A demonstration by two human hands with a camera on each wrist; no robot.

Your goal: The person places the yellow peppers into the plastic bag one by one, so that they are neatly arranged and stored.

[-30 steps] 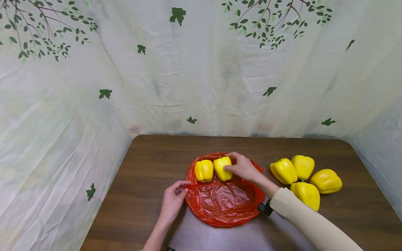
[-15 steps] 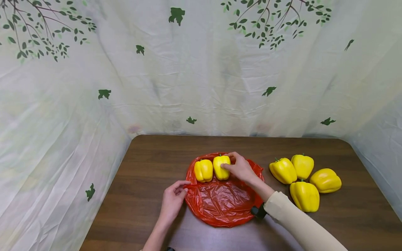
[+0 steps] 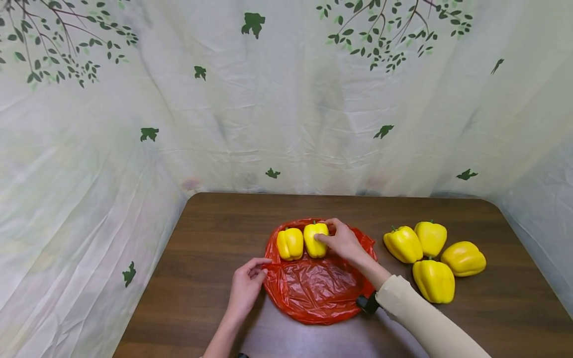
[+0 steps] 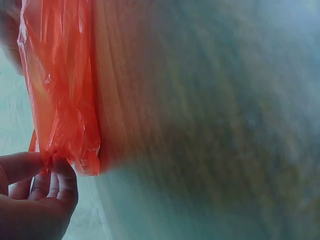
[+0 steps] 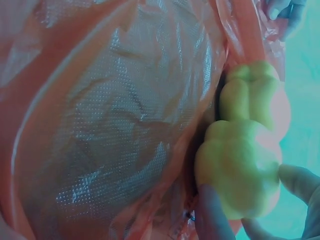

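Observation:
A red plastic bag (image 3: 322, 293) lies spread in a round shape on the table, its rim rolled outward. My left hand (image 3: 245, 283) pinches the bag's left edge between thumb and finger, as the left wrist view also shows. Two yellow bell peppers sit side by side in the far part of the bag. The left pepper (image 3: 290, 244) is untouched. My right hand (image 3: 342, 241) holds the right pepper (image 3: 316, 239) from its right side, thumb and fingers around it. In the right wrist view this pepper (image 5: 240, 165) touches its neighbour (image 5: 255, 95).
Several yellow bell peppers lie grouped on the right of the brown wooden table (image 3: 215, 223), the nearest pepper (image 3: 433, 282) close to my right sleeve (image 3: 425, 313). A pale curtain (image 3: 304, 124) with leaf prints hangs behind the table's far edge.
My right hand has shifted slightly left with the pepper, bringing it closer to the other one in the bag. Its forearm has moved left too. The left hand stays at the bag's edge.

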